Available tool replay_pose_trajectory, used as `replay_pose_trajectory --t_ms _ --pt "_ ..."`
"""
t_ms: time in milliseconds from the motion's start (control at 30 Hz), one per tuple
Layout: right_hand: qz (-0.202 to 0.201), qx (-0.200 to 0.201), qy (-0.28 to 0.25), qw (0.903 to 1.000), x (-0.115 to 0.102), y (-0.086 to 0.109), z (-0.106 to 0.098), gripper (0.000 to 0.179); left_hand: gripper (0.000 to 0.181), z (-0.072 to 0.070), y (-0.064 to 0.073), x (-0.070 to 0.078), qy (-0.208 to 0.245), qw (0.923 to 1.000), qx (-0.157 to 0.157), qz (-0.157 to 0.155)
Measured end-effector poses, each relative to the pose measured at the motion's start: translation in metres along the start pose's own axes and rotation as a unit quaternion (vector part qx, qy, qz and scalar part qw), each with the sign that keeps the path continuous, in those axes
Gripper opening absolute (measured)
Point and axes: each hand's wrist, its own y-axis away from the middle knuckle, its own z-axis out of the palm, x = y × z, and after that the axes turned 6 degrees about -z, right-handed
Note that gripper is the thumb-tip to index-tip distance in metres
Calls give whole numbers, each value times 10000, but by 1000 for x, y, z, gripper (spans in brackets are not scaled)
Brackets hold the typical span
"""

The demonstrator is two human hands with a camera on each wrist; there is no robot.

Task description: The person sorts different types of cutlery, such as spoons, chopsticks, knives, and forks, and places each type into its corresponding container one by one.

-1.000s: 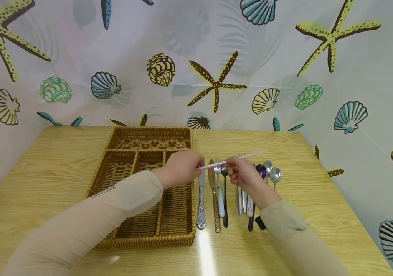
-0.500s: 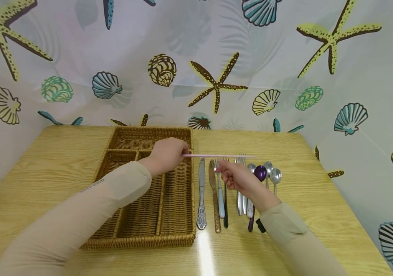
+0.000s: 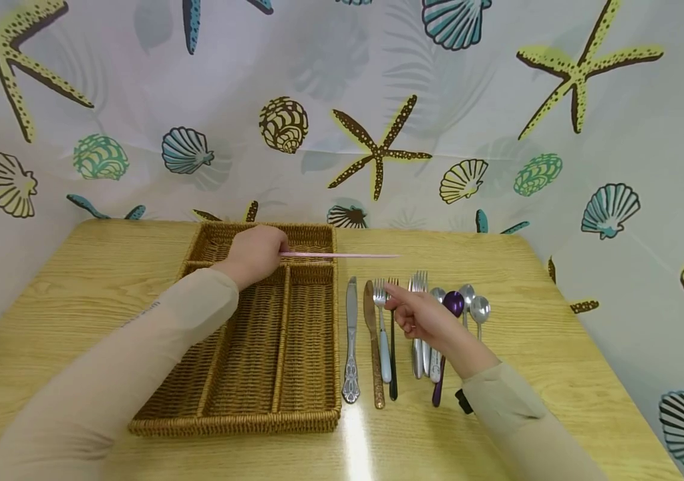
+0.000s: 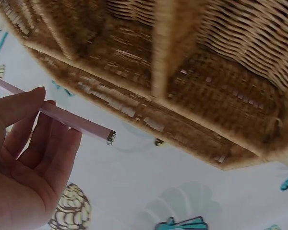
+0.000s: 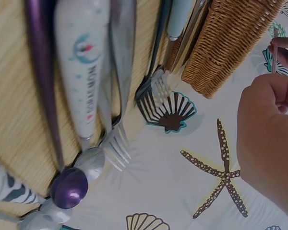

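Note:
My left hand [image 3: 258,252] pinches a long pink chopstick [image 3: 342,255] near its thick end, above the back compartment of the wicker tray [image 3: 240,422]. In the left wrist view the chopstick [image 4: 81,123] has a squared, silvery end that sticks out past the thumb and fingers. I cannot tell whether one stick or a close pair is held. The thin end points right, past the tray's edge. My right hand [image 3: 426,317] hovers over the forks [image 3: 380,292] with nothing in it, index finger extended and the other fingers loosely bent.
Right of the tray lie a silver knife [image 3: 351,347], a brown-gold knife [image 3: 377,361], several more forks, and spoons including a purple one [image 3: 453,302]. A wooden table [image 3: 558,374] carries everything. Behind it hangs a shell-and-starfish cloth [image 3: 294,60].
The left hand has carried the chopstick left and back, from beside the knives to above the rear compartment. The right hand has let go of the chopstick and stays over the forks.

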Motion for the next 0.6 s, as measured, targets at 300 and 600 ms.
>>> replay_pose_trajectory --t_ms 300,600 --pt "-75 137 -28 9999 8 11 -18 45 27 1 -9 -40 -22 9979 -205 -615" --pt "-91 207 17 9997 16 19 -35 43 40 9 -12 -60 -153 9957 -393 -822"
